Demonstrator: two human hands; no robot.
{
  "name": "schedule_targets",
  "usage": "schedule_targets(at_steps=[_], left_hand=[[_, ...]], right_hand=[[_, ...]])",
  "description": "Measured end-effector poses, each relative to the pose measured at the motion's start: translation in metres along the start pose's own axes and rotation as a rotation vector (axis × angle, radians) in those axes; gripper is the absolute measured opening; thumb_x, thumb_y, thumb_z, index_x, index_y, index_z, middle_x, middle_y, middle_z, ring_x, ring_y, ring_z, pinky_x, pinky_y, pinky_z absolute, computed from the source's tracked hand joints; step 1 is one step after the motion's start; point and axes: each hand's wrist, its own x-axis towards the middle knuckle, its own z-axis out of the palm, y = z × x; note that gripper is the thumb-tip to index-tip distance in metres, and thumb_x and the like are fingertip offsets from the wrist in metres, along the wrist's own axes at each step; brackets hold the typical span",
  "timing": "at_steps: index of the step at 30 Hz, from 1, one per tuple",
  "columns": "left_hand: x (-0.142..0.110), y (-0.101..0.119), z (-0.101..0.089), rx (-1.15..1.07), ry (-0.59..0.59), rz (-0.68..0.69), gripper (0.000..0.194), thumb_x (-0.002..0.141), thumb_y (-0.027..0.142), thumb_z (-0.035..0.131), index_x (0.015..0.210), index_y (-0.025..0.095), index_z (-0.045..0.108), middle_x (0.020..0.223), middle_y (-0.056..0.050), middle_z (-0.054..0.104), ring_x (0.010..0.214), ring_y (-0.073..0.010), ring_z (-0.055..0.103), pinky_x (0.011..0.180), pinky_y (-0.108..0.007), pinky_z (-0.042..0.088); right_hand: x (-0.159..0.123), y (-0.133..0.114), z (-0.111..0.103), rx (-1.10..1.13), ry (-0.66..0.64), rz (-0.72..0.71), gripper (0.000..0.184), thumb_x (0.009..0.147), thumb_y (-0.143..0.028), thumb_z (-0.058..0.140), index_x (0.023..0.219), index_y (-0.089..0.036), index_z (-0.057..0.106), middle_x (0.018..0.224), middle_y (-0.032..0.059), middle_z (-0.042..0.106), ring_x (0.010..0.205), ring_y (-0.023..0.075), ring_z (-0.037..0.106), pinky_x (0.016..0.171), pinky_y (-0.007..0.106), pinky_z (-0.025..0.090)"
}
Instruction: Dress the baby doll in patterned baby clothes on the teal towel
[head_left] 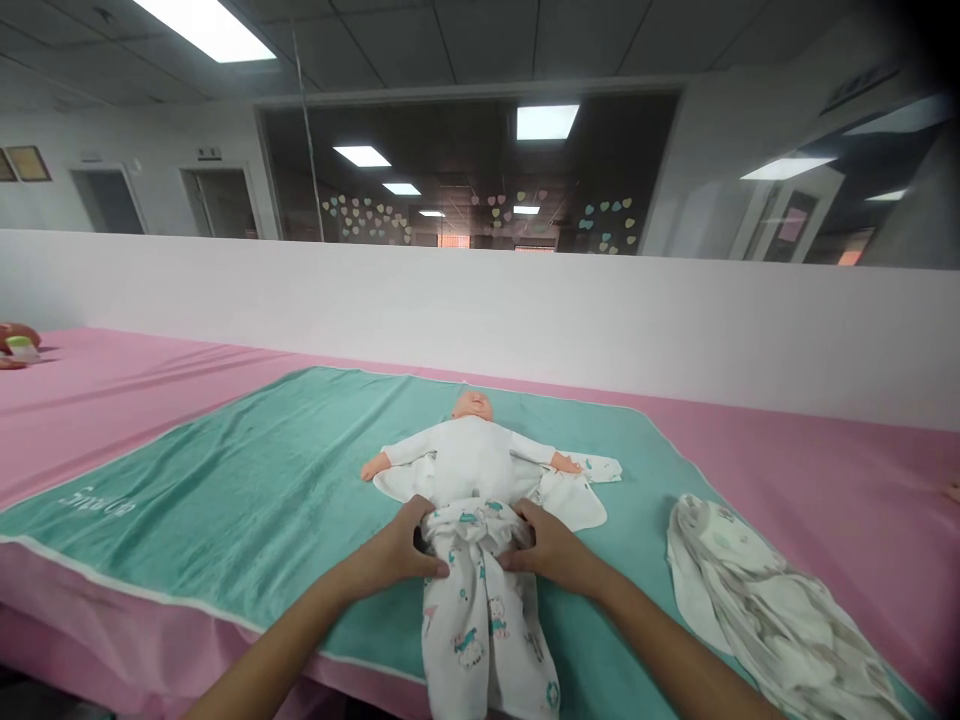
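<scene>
A baby doll lies on its back on a green towel, arms spread, dressed in a white top. White baby pants with a printed animal pattern cover its lower body, and the legs of the pants hang toward me. My left hand grips the waistband at its left side, thumb in front. On the opposite side of the waistband, my right hand holds the fabric in the same way. The doll's legs are hidden. A patterned white garment lies partly beneath the doll's body and right-side arm.
A crumpled pale patterned cloth rests at the towel's right edge. Pink sheeting covers the table below the towel. A low white partition runs along the back. Another doll, partly cut off, and a green-capped item are at far left.
</scene>
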Motion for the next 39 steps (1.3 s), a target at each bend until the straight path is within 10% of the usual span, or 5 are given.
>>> schedule_targets(at_steps=[7, 12, 15, 31, 39], left_hand=[[-0.025, 0.025, 0.011, 0.025, 0.131, -0.05, 0.017, 0.076, 0.033, 0.05, 0.079, 0.017, 0.054, 0.072, 0.001, 0.054, 0.069, -0.0159, 0.05, 0.06, -0.024, 0.038], [-0.065, 0.023, 0.033, 0.103, -0.013, 0.115, 0.097, 0.044, 0.034, 0.078, 0.131, 0.025, 0.036, 0.124, -0.007, 0.041, 0.11, -0.0269, 0.042, 0.089, -0.037, 0.041], [-0.076, 0.017, 0.054, 0.28, 0.063, 0.242, 0.105, 0.041, 0.033, 0.079, 0.135, 0.027, 0.032, 0.127, -0.01, 0.036, 0.117, -0.0313, 0.034, 0.096, -0.045, 0.036], [-0.119, 0.037, 0.102, 0.263, 0.254, 0.154, 0.048, 0.068, 0.005, 0.044, 0.11, 0.026, 0.052, 0.102, -0.006, 0.061, 0.092, -0.0219, 0.056, 0.08, -0.035, 0.045], [-0.164, 0.05, 0.082, 0.397, -0.292, 0.284, 0.029, 0.073, 0.03, 0.057, 0.102, 0.029, 0.061, 0.09, -0.005, 0.067, 0.077, -0.0244, 0.062, 0.07, -0.034, 0.046]], right_hand=[[-0.019, -0.021, 0.007, 0.106, 0.107, 0.018, 0.009, 0.072, -0.025, 0.05, 0.067, -0.017, 0.047, 0.065, -0.003, 0.047, 0.067, 0.0131, 0.043, 0.057, 0.023, 0.032], [-0.07, -0.027, 0.007, 0.023, -0.134, -0.049, 0.086, 0.053, -0.039, 0.074, 0.128, -0.02, 0.037, 0.125, 0.0105, 0.044, 0.109, 0.0273, 0.044, 0.09, 0.038, 0.037], [-0.092, -0.027, 0.019, -0.209, -0.076, -0.103, 0.103, 0.044, -0.037, 0.076, 0.134, -0.017, 0.03, 0.135, 0.0145, 0.033, 0.125, 0.034, 0.028, 0.104, 0.047, 0.023], [-0.142, -0.034, 0.06, -0.592, 0.286, -0.536, 0.04, 0.074, -0.005, 0.04, 0.11, -0.02, 0.051, 0.093, 0.0093, 0.063, 0.082, 0.0239, 0.057, 0.073, 0.038, 0.044], [-0.189, -0.052, 0.034, -0.378, -0.383, -0.362, 0.008, 0.073, -0.029, 0.055, 0.077, -0.025, 0.061, 0.07, -0.0013, 0.066, 0.062, 0.0168, 0.057, 0.059, 0.027, 0.038]])
